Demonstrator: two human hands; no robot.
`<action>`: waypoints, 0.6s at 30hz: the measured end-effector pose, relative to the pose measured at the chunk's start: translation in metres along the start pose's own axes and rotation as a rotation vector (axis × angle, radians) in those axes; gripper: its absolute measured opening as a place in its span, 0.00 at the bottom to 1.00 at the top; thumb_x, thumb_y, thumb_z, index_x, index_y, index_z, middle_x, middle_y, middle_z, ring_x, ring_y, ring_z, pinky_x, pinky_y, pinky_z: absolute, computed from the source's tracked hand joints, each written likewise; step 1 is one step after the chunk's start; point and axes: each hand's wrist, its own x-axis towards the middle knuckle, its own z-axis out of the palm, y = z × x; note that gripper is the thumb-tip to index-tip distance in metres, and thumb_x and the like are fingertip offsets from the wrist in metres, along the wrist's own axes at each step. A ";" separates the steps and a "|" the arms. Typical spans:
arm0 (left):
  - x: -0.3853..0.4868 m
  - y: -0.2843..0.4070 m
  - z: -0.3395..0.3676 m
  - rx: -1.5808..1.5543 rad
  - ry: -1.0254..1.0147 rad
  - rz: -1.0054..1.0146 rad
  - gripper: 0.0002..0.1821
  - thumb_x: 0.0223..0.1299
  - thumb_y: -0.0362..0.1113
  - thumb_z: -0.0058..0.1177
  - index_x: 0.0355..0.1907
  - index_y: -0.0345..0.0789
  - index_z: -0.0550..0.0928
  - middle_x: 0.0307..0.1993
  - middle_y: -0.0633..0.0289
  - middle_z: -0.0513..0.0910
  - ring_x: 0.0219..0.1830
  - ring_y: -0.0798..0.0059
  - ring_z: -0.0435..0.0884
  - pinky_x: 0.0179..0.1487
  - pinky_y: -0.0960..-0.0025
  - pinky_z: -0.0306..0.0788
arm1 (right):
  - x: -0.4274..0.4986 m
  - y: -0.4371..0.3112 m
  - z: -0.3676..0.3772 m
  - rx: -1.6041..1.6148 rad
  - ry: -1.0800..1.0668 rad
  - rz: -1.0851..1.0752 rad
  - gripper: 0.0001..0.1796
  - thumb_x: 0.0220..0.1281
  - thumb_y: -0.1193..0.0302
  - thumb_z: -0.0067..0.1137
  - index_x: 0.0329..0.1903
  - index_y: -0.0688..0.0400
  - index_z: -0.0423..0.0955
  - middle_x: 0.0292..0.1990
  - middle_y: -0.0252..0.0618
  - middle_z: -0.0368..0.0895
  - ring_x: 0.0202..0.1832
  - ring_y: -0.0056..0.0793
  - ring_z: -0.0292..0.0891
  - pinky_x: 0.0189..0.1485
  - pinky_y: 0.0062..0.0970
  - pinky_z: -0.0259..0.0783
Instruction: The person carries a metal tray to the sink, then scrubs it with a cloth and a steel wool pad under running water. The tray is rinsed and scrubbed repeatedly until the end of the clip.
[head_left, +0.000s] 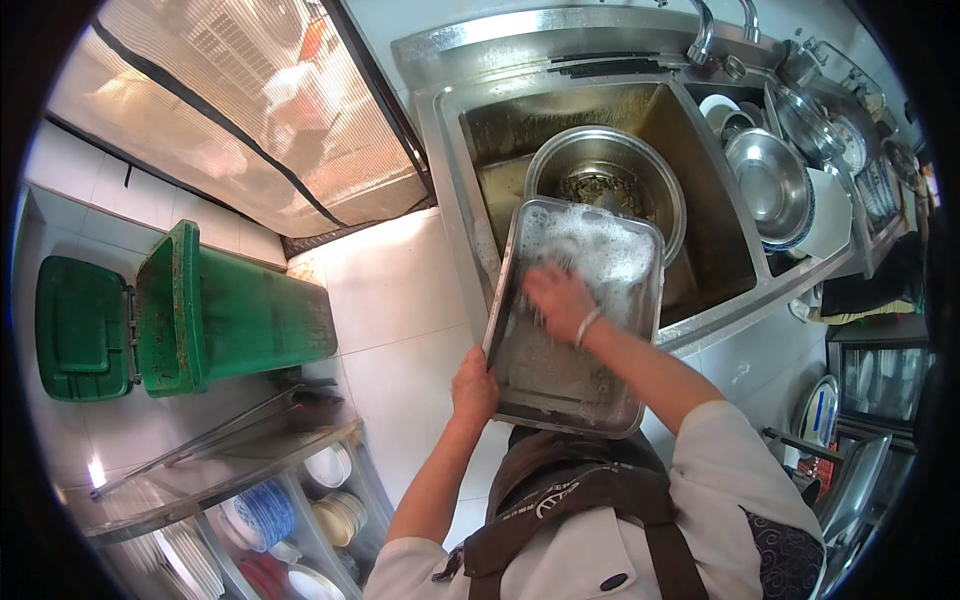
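Note:
My left hand (475, 386) grips the left side of a rectangular metal tray (570, 382), which tilts over the front edge of the sink. White soap suds (600, 240) cover its far half. Inside the tray is my right hand (559, 296), blurred by motion and wearing a pale band at the wrist. Something greyish shows by its fingers, but I cannot tell whether it is a scrubber. Beneath the tray's far end, a round steel basin (551, 161) stands in the left sink bowl (720, 247). Dark scraps (600, 187) lie at the bottom of the basin.
Steel bowls (765, 176) and plates crowd the right sink bowl. Two faucets (701, 34) rise behind. A green wheeled bin (255, 315) with its lid back stands at left. Stacked dishes (259, 514) fill a shelf unit at lower left. A mesh curtain (247, 97) hangs behind the bin.

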 end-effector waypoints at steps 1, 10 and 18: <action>0.000 0.001 0.003 0.006 -0.004 0.005 0.09 0.52 0.30 0.50 0.36 0.33 0.67 0.33 0.44 0.76 0.38 0.41 0.74 0.39 0.49 0.68 | 0.012 0.012 -0.004 -0.020 -0.032 0.107 0.28 0.38 0.70 0.56 0.51 0.56 0.72 0.56 0.37 0.66 0.61 0.40 0.57 0.52 0.48 0.61; -0.010 0.005 0.014 0.048 -0.022 -0.022 0.11 0.54 0.31 0.50 0.38 0.34 0.66 0.34 0.44 0.76 0.37 0.40 0.75 0.39 0.46 0.68 | -0.062 -0.035 -0.008 0.052 -0.175 -0.224 0.27 0.43 0.70 0.55 0.53 0.53 0.70 0.58 0.35 0.65 0.61 0.39 0.58 0.55 0.49 0.59; -0.008 0.017 0.016 0.066 -0.019 -0.088 0.10 0.54 0.31 0.52 0.35 0.32 0.67 0.32 0.43 0.77 0.37 0.41 0.75 0.39 0.50 0.68 | -0.064 -0.038 -0.006 0.100 -0.051 -0.158 0.27 0.42 0.72 0.56 0.52 0.54 0.70 0.57 0.35 0.67 0.59 0.40 0.61 0.52 0.46 0.60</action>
